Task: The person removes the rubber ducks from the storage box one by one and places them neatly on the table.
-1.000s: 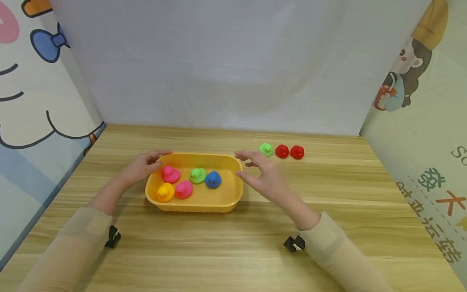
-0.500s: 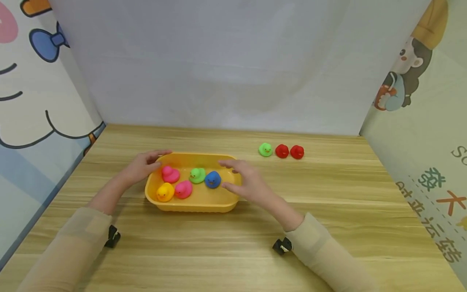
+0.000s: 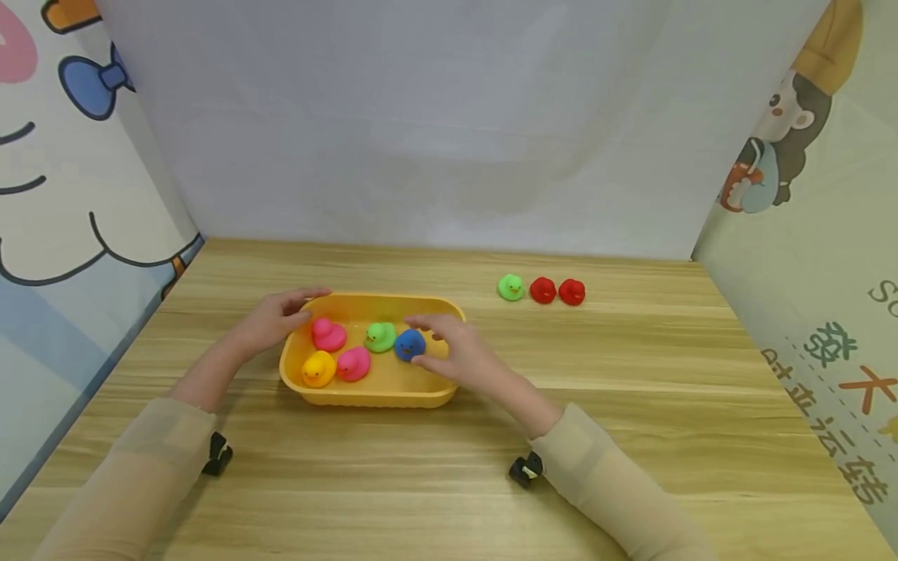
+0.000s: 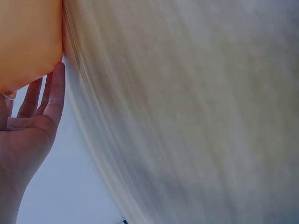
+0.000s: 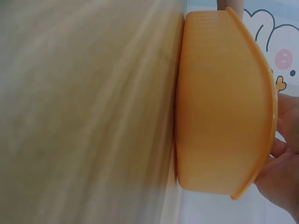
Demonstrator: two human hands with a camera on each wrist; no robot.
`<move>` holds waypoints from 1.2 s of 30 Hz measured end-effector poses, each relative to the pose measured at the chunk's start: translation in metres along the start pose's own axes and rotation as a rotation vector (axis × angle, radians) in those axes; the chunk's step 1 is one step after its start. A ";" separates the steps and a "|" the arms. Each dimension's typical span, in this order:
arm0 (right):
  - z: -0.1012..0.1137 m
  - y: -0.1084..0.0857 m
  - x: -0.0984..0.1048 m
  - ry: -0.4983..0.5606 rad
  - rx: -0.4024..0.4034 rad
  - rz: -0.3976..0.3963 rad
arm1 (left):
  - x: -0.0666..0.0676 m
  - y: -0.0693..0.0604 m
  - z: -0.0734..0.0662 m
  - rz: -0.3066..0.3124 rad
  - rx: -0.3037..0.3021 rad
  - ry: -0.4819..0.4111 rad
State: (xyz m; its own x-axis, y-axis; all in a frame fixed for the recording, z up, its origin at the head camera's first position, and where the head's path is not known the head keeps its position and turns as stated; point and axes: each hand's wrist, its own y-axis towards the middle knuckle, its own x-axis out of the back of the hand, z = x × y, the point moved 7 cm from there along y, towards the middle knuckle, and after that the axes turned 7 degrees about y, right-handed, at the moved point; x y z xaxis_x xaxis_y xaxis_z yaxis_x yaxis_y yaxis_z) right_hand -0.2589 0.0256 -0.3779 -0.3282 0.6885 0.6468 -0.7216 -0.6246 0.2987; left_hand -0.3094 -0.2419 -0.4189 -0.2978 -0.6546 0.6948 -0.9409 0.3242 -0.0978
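Observation:
A yellow plastic tub (image 3: 379, 399) stands on the wooden table. My left hand (image 3: 270, 323) rests at its back left corner, fingers fairly straight; in the left wrist view, they touch its outer wall. My right hand (image 3: 463, 354) reaches over the right end, thumb and fingers spread on either side of a blue rubber duck (image 3: 409, 344), without gripping it. Left of that duck sits a green duck (image 3: 380, 336). Two pink ducks, one behind (image 3: 328, 335) and one nearer (image 3: 354, 364), and a yellow duck (image 3: 319, 368) fill the tub's left part. In the right wrist view, the tub wall hides the ducks.
Behind the tub to the right, another green duck (image 3: 511, 287) and two red ducks, one in the middle (image 3: 543, 290) and one at the right end (image 3: 571, 292), form a row on the table (image 3: 631, 358). A white cloth (image 3: 435, 140) hangs along the table's back edge.
My right hand has moved left, from beside the tub's right end to over the blue duck. My left hand, the tub and the ducks have stayed in place.

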 end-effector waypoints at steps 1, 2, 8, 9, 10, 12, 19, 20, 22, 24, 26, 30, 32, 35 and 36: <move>-0.001 0.001 -0.001 0.002 -0.009 0.009 | 0.000 0.000 0.000 0.002 0.000 -0.003; -0.001 0.002 -0.002 0.001 -0.017 0.018 | 0.000 0.000 0.000 0.004 0.000 -0.005; -0.005 0.006 -0.006 -0.034 -0.076 0.077 | -0.001 0.000 0.000 0.006 0.002 -0.013; -0.006 0.007 -0.006 -0.047 -0.083 0.085 | -0.001 0.000 0.000 0.006 0.002 -0.011; -0.006 0.008 -0.006 -0.063 -0.084 0.092 | -0.001 0.000 0.000 0.005 0.003 -0.009; -0.006 0.010 -0.007 -0.092 -0.083 0.106 | -0.001 0.001 0.000 0.005 0.003 -0.010; -0.007 0.018 -0.009 -0.164 -0.085 0.178 | 0.000 0.002 0.001 0.004 -0.009 -0.013; -0.007 0.019 -0.009 -0.170 -0.087 0.188 | 0.000 0.002 0.001 0.005 -0.010 -0.014; -0.008 0.022 -0.010 -0.187 -0.088 0.204 | 0.000 0.001 0.000 0.006 -0.012 -0.018; -0.009 0.024 -0.010 -0.209 -0.090 0.219 | 0.000 0.000 -0.001 0.006 -0.011 -0.017; -0.011 0.027 -0.011 -0.233 -0.097 0.237 | 0.000 0.000 -0.001 0.003 -0.014 -0.005; -0.013 0.030 -0.012 -0.268 -0.096 0.267 | 0.000 -0.001 -0.002 0.002 -0.008 0.003; -0.013 0.032 -0.012 -0.283 -0.085 0.276 | 0.000 -0.001 -0.002 0.003 -0.006 0.004; -0.014 0.034 -0.012 -0.305 -0.068 0.290 | 0.000 -0.001 -0.003 0.004 -0.009 0.000; -0.014 0.034 -0.013 -0.308 -0.068 0.297 | 0.000 -0.001 -0.003 0.004 -0.010 0.001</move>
State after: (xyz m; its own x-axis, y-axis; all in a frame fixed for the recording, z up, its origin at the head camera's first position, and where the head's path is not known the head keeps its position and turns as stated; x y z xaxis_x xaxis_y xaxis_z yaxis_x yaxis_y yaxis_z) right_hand -0.2877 0.0010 -0.3857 -0.3374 0.3342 0.8801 -0.6652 -0.7462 0.0283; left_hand -0.3075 -0.2403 -0.4170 -0.3018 -0.6524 0.6952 -0.9379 0.3339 -0.0938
